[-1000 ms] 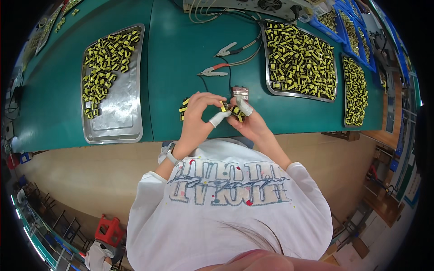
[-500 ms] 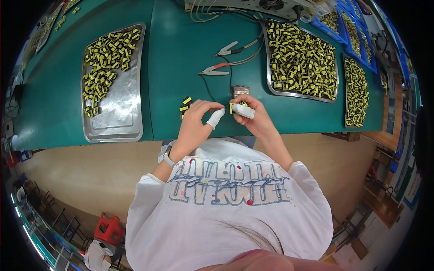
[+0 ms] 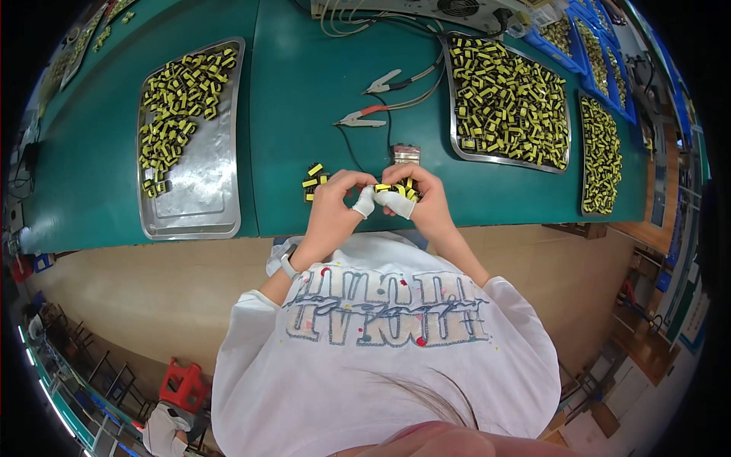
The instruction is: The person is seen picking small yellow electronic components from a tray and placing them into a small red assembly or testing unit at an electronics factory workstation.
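Close to the table's front edge, my two hands meet over a small yellow-and-black transformer (image 3: 383, 187). My right hand (image 3: 429, 202) is closed round it, with thumb and index finger at its sides; more yellow pieces show behind those fingers. The fingertips of my left hand (image 3: 333, 209) pinch at the transformer's left end. Both thumbs wear white finger cots. Left of my left hand lies a little group of loose transformers (image 3: 311, 183). Just beyond my right hand sits a small brownish block-shaped fixture (image 3: 406, 154), partly covered by the fingers.
A half-filled metal tray (image 3: 202, 221) of transformers lies at left. A full tray (image 3: 509, 159) is at right, beside a narrower one (image 3: 601, 156). Clip leads (image 3: 364, 118) run across the green table (image 3: 304, 91) from a metal-cased instrument (image 3: 426, 9). Blue bins (image 3: 579, 61) stand at far right.
My left hand has moved right, closing the gap to my right hand. The right hand has turned and drawn slightly left, so the transformer now sits between both hands' fingertips.
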Available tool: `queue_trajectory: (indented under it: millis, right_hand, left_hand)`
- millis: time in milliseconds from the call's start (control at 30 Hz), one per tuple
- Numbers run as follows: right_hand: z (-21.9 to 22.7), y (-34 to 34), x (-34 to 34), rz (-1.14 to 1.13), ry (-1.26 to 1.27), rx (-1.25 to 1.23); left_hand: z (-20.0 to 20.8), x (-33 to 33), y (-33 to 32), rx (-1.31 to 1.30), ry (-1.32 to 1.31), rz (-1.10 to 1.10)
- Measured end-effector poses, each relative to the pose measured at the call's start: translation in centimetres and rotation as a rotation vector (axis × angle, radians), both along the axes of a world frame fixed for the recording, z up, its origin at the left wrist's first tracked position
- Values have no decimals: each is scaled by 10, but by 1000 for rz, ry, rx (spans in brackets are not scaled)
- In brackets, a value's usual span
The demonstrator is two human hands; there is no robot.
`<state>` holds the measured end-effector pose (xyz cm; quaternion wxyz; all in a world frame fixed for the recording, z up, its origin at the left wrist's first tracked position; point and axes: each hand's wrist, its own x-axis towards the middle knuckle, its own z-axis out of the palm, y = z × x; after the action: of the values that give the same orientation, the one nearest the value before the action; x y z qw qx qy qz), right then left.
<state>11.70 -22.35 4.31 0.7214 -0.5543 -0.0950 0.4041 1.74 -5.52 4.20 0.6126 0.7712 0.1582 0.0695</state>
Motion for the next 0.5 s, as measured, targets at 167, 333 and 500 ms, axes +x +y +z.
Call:
queue_trajectory:
  millis: [167, 333, 500]
  right_hand:
    - [-1, 2, -4, -23, -52, -4]
    - [1, 4, -7, -58, -7, -19]
    - [-3, 4, -5, -74, 11, -19]
  left_hand:
    - [-4, -1, -2, -32, -22, -2]
    - [-10, -1, -2, -78, -23, -2]
    - [-16, -1, 0, -140, 5, -25]
